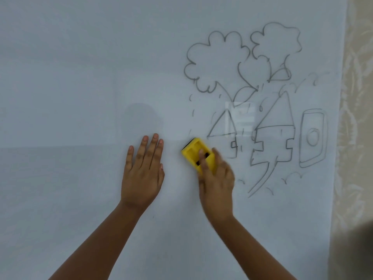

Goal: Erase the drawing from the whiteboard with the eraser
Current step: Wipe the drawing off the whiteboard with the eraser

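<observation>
I have the chunky yellow plastic eraser [198, 154] clamped in my right hand [217, 178], fingers curled over its back and thumb along the near side, with its dark felt face pressed against the pale glossy whiteboard [80, 77]. It sits just left of the grey marker drawing [258, 110], touching the lower left corner of the small house, whose wall lines already look partly gone. My left hand [142, 172] holds nothing: it lies flat and open on the bare board, fingers spread slightly, well clear of any ink.

By my reckoning the job is barely begun. The clouds or trees up top, both triangular roofs, the notched walls, the rounded box with a circle at the far right and the little squiggles below all still show (the right hand is blurred, so I take it to be mid-stroke).

To do this stroke well I would keep the felt flush, not tipped onto one edge, and press evenly so the ink lifts rather than smears. I would sweep rightward in overlapping bands across the houses, then work upward to the clouds, and keep the left palm planted as a brace on clean board. The patterned beige wall [355, 118] beyond the board's right edge marks where to stop.
</observation>
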The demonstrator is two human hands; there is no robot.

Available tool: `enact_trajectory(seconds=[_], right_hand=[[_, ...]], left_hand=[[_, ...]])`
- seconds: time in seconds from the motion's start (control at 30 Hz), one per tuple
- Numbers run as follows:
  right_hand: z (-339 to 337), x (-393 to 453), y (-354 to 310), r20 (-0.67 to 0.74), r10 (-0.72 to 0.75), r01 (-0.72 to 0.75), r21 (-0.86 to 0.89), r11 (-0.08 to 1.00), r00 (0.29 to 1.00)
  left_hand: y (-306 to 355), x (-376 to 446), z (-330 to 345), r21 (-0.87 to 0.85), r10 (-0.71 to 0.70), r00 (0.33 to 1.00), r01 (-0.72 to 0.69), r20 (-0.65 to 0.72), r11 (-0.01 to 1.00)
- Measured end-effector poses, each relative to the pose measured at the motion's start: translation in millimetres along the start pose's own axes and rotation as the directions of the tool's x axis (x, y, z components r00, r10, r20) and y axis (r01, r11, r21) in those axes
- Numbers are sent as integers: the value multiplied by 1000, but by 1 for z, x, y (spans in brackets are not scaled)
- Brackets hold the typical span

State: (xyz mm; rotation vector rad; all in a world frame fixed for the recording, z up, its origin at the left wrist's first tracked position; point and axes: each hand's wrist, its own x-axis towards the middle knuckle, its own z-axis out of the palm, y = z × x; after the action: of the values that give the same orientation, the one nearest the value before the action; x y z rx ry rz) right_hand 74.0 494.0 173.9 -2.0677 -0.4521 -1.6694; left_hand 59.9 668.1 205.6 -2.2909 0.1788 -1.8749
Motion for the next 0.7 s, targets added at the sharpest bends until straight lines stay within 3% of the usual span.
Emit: enact_trajectory(seconds=[0.07,0.13,0.3,0.37,0.47,0.6,0.7], right_hand=[[3,-39,-5,88,-184,188,-39,981,979],[-6,-53,9,157,-241,252,-50,966,958],[-21,6,21,49,39,-37,-44,998,998],[-14,10,4,38,36,-34,-28,999,999],[3,-44,-20,68,-126,128,-24,992,990],[17,-150,-24,191,-411,423,-20,906,891],[12,-146,-6,140,-423,434,-51,900,895]], left_hand=[[-2,0,-2,-33,3,1000,-3,-5,999],[-2,-1,-4,-61,3,1000,-3,-5,998],[-2,0,-4,-119,-10,1000,10,-4,993],[-2,0,-4,-135,-10,1000,9,-5,991],[-2,1,-6,-159,-16,1000,15,-3,987],[-4,0,-5,-161,-8,1000,6,-13,987],[-3,-1,-2,-135,-10,1000,7,-15,991]])
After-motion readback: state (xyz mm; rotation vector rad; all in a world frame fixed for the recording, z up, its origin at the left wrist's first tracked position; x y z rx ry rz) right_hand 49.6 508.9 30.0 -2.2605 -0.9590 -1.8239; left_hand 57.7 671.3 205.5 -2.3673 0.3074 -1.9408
